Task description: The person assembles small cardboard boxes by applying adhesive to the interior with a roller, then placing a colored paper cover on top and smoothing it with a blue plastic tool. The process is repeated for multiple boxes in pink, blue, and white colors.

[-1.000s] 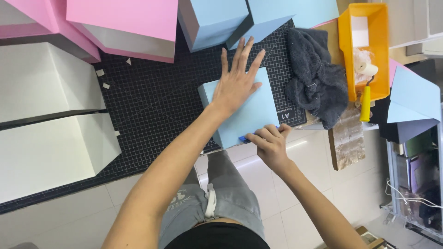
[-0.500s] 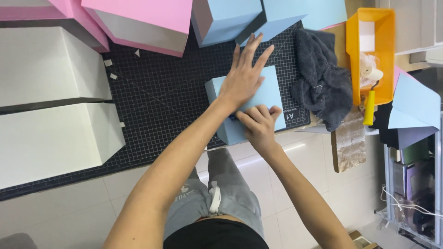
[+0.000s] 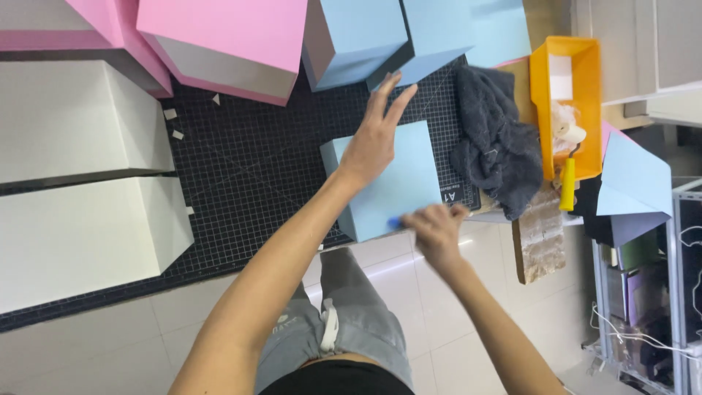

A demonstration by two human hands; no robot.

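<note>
Fingers of the left hand [image 3: 374, 143] spread flat on a light blue box [image 3: 391, 183] lying on the black cutting mat [image 3: 248, 168]. The right hand [image 3: 433, 230] pinches a small blue tool [image 3: 395, 222] against the box's near edge. A grey cloth [image 3: 497, 150] lies just beside the box.

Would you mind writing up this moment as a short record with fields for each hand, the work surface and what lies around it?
Left hand: left hand lies flat, fingers spread, on the light blue box
Right hand: right hand pinches a small blue tool at the box's near edge
Surface: black gridded cutting mat on a tiled floor
Right of box: dark grey cloth, yellow bin
Far side: pink box, more blue boxes
Left: white boxes
</note>
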